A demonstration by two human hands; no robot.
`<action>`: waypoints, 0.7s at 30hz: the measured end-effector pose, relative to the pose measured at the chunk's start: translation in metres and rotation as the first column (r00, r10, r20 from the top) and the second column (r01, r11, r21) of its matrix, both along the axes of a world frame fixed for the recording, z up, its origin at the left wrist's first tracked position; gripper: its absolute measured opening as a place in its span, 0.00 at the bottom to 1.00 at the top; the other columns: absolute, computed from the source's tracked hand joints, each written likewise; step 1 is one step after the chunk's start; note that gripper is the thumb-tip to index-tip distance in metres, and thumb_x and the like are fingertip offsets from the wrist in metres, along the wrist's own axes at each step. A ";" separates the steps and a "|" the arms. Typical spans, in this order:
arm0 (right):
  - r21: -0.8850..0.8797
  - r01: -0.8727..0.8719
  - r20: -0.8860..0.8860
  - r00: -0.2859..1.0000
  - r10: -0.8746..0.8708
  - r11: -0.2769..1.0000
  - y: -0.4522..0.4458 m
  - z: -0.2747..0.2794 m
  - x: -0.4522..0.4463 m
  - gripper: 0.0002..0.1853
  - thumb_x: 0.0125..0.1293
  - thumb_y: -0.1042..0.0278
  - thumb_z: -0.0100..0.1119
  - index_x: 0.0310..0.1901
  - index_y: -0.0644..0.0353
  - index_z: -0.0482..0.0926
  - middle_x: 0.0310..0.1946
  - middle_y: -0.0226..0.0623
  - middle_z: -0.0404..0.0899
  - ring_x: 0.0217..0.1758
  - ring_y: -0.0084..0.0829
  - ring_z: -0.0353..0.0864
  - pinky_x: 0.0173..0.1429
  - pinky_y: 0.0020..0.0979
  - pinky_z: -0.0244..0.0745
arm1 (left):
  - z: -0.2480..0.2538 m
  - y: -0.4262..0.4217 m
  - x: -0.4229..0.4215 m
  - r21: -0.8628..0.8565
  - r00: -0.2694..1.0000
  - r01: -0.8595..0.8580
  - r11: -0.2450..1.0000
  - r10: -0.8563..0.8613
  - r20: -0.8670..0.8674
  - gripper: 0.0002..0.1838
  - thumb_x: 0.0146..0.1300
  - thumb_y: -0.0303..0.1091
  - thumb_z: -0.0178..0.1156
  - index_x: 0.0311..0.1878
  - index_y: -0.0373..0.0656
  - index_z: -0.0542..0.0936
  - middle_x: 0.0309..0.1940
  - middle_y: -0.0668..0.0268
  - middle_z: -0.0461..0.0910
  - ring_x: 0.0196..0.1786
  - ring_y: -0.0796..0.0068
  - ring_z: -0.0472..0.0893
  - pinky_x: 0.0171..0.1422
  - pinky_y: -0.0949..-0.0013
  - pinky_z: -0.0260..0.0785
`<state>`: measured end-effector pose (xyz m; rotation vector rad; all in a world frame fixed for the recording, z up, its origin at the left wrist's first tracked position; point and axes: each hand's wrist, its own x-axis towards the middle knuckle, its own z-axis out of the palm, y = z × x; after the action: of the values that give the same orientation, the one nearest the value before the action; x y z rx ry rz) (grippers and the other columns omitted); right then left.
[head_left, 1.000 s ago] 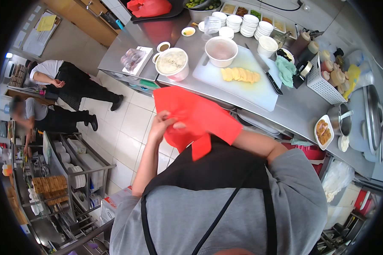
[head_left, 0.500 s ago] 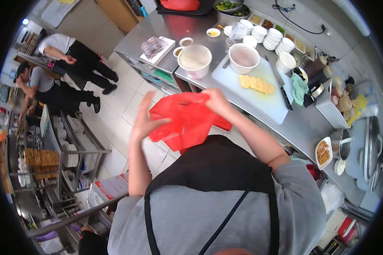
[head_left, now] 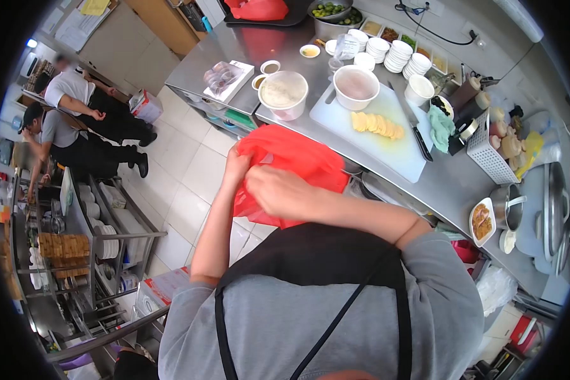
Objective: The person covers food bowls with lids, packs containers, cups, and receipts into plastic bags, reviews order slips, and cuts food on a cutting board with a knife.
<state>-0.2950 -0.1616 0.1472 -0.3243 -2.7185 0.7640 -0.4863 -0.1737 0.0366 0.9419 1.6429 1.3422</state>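
Observation:
A thin red plastic bag (head_left: 310,161) hangs in front of my apron, beside the counter's edge. My left hand (head_left: 236,166) is closed on the bag's left edge. Against the near side of the bag is my right hand (head_left: 277,193), curled into a fist with red plastic bunched around it; its fingertips are hidden. On the counter just beyond the bag stand a white tub with a pale lid (head_left: 284,94) and a white bowl (head_left: 356,87). The bowl sits on a white cutting board (head_left: 335,117), with yellow slices (head_left: 377,125) and a knife (head_left: 419,138).
Stacked white cups (head_left: 397,57) line the counter's back beside a green cloth (head_left: 441,130) and a white basket (head_left: 491,152). A dish of food (head_left: 482,221) lies near the right edge. Two people stand at the left beyond a metal rack (head_left: 130,235).
My left hand has closed on the bag's edge. The right hand has moved down and left, from the bag's top corner to a fist near my left hand. The bag now hangs more spread out.

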 end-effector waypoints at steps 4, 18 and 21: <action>-0.451 0.091 -0.004 0.995 -0.105 0.888 0.057 -0.061 -0.002 0.12 0.60 0.66 0.48 0.35 0.68 0.73 0.40 0.46 0.72 0.45 0.32 0.74 0.47 0.31 0.69 | 0.141 -0.048 0.060 -0.065 0.984 0.175 0.982 -0.172 0.049 0.15 0.45 0.20 0.57 0.41 0.38 0.75 0.36 0.60 0.79 0.41 0.78 0.75 0.47 0.73 0.67; -0.056 -0.261 0.200 0.943 0.267 0.964 0.048 -0.070 0.043 0.13 0.65 0.63 0.41 0.30 0.62 0.71 0.26 0.45 0.75 0.36 0.44 0.76 0.39 0.41 0.68 | -0.048 -0.183 -0.219 -0.237 0.682 -0.351 0.906 0.421 0.598 0.31 0.48 0.21 0.50 0.61 0.38 0.62 0.51 0.51 0.71 0.51 0.57 0.75 0.55 0.56 0.68; -0.259 0.249 0.315 0.935 -0.162 0.933 0.112 -0.122 0.083 0.21 0.65 0.53 0.38 0.34 0.62 0.75 0.33 0.50 0.76 0.39 0.47 0.75 0.42 0.42 0.68 | 0.046 -0.140 -0.067 0.189 0.715 0.082 0.978 -0.190 0.673 0.36 0.50 0.22 0.51 0.66 0.40 0.54 0.61 0.53 0.62 0.57 0.63 0.70 0.58 0.60 0.66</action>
<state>-0.2115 -0.0499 0.0254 -0.8407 -2.7629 1.1406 -0.5528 -0.3139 0.0829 0.5152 0.8859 1.4831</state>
